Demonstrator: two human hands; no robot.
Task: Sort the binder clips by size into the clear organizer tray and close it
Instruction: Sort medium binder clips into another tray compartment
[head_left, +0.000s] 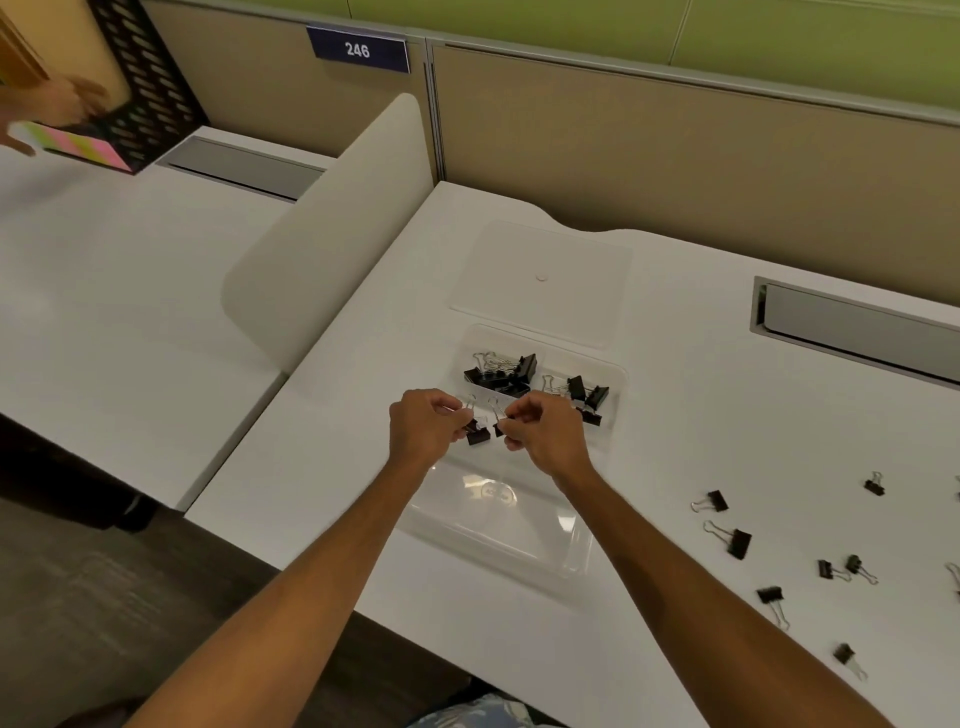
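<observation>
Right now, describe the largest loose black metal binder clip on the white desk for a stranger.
Find the clear plastic organizer tray on the white desk, then look right to the scattered black clips. Two lie nearest the tray; the largest loose clip is the one nearer you, with the bulkiest black body.

Blue 246 sign (357, 49) on the partition (623, 130), black perforated rack (156, 88) beside striped notepad (78, 148)
</observation>
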